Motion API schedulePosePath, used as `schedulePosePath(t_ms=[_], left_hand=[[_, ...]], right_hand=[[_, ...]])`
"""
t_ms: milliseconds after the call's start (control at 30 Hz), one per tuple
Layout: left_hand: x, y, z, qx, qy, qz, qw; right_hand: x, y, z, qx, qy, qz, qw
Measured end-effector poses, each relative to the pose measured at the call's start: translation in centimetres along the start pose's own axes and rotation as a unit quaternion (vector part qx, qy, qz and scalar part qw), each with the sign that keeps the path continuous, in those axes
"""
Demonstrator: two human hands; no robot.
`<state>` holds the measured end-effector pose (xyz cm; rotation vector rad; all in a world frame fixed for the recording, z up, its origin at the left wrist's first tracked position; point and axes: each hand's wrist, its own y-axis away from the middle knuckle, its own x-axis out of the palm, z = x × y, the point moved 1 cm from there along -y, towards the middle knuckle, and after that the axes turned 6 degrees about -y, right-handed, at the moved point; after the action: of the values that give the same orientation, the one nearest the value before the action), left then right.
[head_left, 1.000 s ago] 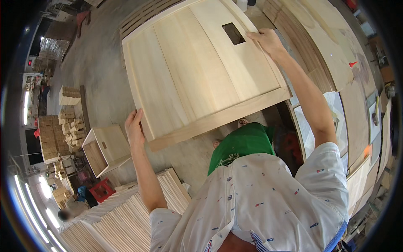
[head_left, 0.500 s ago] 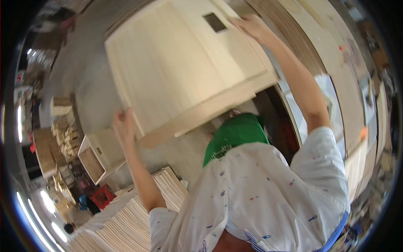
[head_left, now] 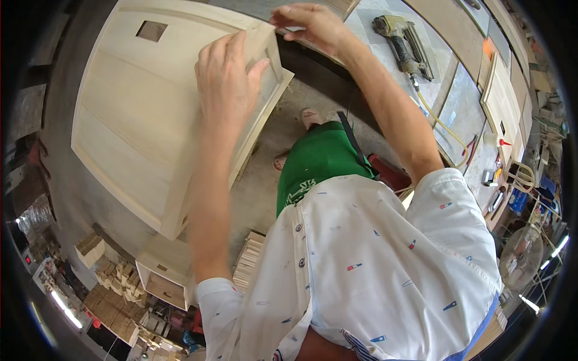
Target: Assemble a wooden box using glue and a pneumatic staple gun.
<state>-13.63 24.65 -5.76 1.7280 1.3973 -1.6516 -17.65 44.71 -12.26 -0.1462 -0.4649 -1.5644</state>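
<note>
Head view: seemingly adjusting the framed wooden panel [head_left: 138, 96], just left of the workbench [head_left: 460, 102], with left hand [head_left: 224, 78] unclenched over it and right hand [head_left: 316, 27] loose-fingered by its corner. Calls for a firm hold before any shift!

Soft light whitens my shirt [head_left: 373, 246]
Tube lights [head_left: 66, 310] glare low left; edges bend toward the black rim

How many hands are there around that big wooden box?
2. The left hand is over the box's pale panel, near its right side; the right hand is by its upper right corner. No others show, though the box could hide some.
</note>
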Motion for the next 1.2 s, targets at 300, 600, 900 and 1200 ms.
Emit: schedulePosePath(t_ms=[300, 600, 900, 1200], left_hand=[[1.9, -1.5, -1.3, -0.043, -0.073, 0.044, 0.995], [1.8, -1.7, -2.0, -0.085, -0.053, 0.045, 0.994], [2.1, -1.5, -2.3, -0.106, -0.042, 0.022, 0.993], [1.9, -1.6, -2.6, -0.149, -0.067, 0.045, 0.986]], right_hand=[[-1.3, -1.5, -2.2, 0.117, -0.132, 0.209, 0.962], [-1.1, -4.8, -4.0, 0.179, -0.202, 0.319, 0.908], [-0.6, -5.4, -4.3, 0.189, -0.167, 0.305, 0.918], [-1.7, -5.0, -4.5, 0.212, -0.251, 0.314, 0.891]])
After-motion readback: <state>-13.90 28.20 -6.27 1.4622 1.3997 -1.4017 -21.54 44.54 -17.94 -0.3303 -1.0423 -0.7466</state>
